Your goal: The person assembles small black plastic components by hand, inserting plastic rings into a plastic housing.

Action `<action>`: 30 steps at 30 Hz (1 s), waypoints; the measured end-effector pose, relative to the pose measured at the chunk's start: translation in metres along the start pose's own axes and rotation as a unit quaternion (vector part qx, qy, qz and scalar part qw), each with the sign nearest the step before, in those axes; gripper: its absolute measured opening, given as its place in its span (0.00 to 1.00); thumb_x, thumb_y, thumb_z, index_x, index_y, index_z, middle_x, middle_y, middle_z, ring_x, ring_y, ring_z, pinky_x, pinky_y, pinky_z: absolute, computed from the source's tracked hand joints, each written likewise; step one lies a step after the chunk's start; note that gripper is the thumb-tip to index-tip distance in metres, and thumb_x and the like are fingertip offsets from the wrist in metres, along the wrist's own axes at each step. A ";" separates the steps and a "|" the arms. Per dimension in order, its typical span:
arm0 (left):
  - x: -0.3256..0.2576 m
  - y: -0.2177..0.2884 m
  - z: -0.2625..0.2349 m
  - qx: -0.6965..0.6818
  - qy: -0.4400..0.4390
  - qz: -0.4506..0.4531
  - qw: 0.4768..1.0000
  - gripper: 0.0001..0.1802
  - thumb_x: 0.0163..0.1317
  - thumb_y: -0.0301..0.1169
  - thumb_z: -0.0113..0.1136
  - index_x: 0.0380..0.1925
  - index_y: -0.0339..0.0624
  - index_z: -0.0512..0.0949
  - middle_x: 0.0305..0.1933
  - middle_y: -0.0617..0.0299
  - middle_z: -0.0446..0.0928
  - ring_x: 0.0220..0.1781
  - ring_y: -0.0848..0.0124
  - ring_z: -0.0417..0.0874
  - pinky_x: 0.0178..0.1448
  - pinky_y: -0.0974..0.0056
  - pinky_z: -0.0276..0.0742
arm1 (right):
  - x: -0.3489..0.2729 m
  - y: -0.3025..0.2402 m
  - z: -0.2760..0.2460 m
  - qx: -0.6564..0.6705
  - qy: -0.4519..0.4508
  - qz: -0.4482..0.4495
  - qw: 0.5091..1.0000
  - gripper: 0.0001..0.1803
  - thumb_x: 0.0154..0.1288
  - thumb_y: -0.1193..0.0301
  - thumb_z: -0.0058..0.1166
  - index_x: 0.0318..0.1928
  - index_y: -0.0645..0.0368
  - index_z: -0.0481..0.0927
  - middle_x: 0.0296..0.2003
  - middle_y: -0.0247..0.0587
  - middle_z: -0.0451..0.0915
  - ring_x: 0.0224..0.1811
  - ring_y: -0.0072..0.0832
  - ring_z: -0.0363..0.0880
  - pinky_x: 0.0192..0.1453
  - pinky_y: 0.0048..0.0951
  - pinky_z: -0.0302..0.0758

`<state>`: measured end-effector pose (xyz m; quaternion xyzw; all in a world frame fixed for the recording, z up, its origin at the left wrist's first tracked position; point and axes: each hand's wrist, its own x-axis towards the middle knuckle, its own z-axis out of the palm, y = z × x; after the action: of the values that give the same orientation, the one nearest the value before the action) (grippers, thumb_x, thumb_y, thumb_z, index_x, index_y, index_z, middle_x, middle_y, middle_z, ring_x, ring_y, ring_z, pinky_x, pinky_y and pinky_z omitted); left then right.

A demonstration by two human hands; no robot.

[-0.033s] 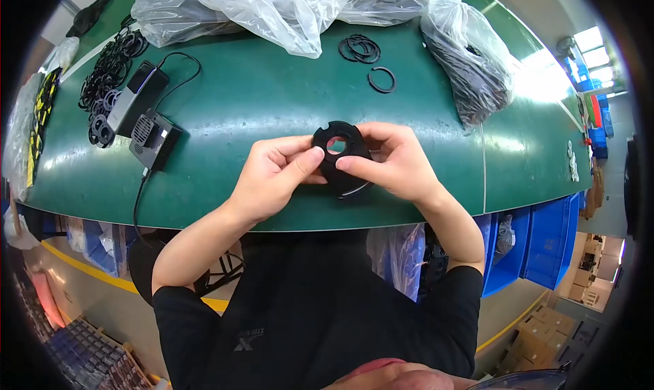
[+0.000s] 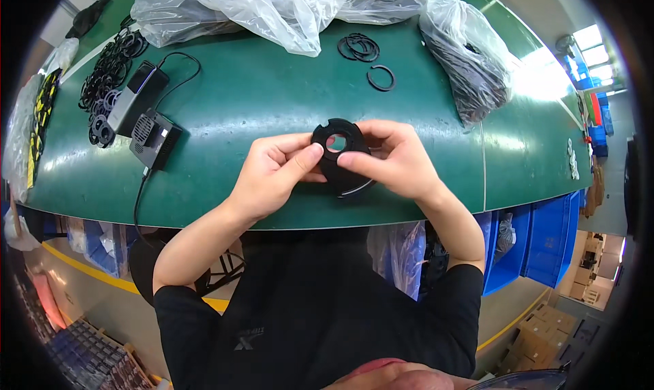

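Note:
Both hands hold one black plastic part over the near middle of the table. It has a ring-shaped upper end with a round hole, a small notch in its rim, and a wider lower body with a shiny curved edge. My left hand pinches its left side, thumb on the ring and fingers behind. My right hand grips the right side, thumb laid across the face below the hole. The fingers behind the part are mostly hidden. Beyond the hands lie a single black open ring and a small pile of black rings.
On the green table, a grey-and-black device with cables stands left, beside a heap of black rings. Clear plastic bags lie along the back; a filled bag is at right. Blue bins sit below the right edge.
My right thumb has shifted up slightly on the black part, and the part's lower edge has turned a little. My left hand holds almost the same place.

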<state>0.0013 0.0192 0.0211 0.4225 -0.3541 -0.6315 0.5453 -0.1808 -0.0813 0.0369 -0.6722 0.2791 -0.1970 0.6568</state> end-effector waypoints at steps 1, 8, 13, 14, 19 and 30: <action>-0.001 -0.003 -0.001 0.010 -0.010 0.014 1.000 0.16 0.68 0.31 0.48 0.50 0.32 0.75 0.44 0.60 0.79 0.43 0.75 0.79 0.45 0.71 0.78 | -0.003 -0.002 0.001 0.035 0.013 -0.010 0.999 0.16 0.58 0.74 0.60 0.46 0.68 0.78 0.36 0.36 0.81 0.37 0.17 0.77 0.41 0.20 0.76; -0.006 -0.004 0.005 0.062 -0.110 -0.019 0.992 0.18 0.68 0.32 0.49 0.53 0.31 0.72 0.45 0.57 0.79 0.43 0.74 0.80 0.47 0.69 0.78 | -0.041 0.002 0.004 0.077 0.062 -0.005 0.995 0.10 0.63 0.74 0.56 0.40 0.70 0.80 0.31 0.31 0.80 0.33 0.14 0.75 0.36 0.17 0.73; -0.005 -0.010 0.007 0.115 -0.046 0.024 0.992 0.27 0.68 0.29 0.45 0.65 0.33 0.55 0.48 0.45 0.77 0.44 0.60 0.83 0.48 0.63 0.79 | -0.114 0.024 -0.014 0.112 0.108 -0.028 0.987 0.07 0.59 0.79 0.58 0.39 0.68 0.81 0.29 0.30 0.78 0.31 0.12 0.72 0.33 0.15 0.69; -0.008 -0.008 0.007 0.115 -0.024 0.034 0.993 0.27 0.68 0.29 0.45 0.65 0.32 0.54 0.47 0.44 0.78 0.43 0.60 0.83 0.47 0.63 0.79 | -0.134 0.034 -0.019 0.106 0.090 -0.043 0.989 0.08 0.58 0.80 0.59 0.39 0.68 0.81 0.29 0.30 0.79 0.31 0.12 0.73 0.33 0.15 0.69; -0.009 -0.010 0.017 0.160 -0.008 0.070 0.985 0.27 0.67 0.27 0.46 0.64 0.30 0.54 0.43 0.46 0.78 0.39 0.62 0.83 0.44 0.65 0.79 | -0.239 0.113 -0.049 0.138 0.259 0.130 0.947 0.13 0.55 0.75 0.61 0.42 0.66 0.80 0.30 0.33 0.80 0.31 0.16 0.76 0.36 0.18 0.72; 0.002 -0.014 0.015 0.155 0.014 0.080 0.985 0.25 0.69 0.30 0.42 0.63 0.29 0.56 0.49 0.45 0.74 0.42 0.63 0.82 0.42 0.68 0.79 | -0.473 0.345 -0.111 0.068 0.706 0.408 0.575 0.28 0.59 0.66 0.59 0.60 0.58 0.70 0.37 0.37 0.80 0.32 0.25 0.77 0.40 0.26 0.74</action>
<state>-0.0175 0.0194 0.0143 0.4815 -0.4727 -0.5171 0.5267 -0.6538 0.1395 -0.2512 -0.0887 0.8850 -0.3393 0.3063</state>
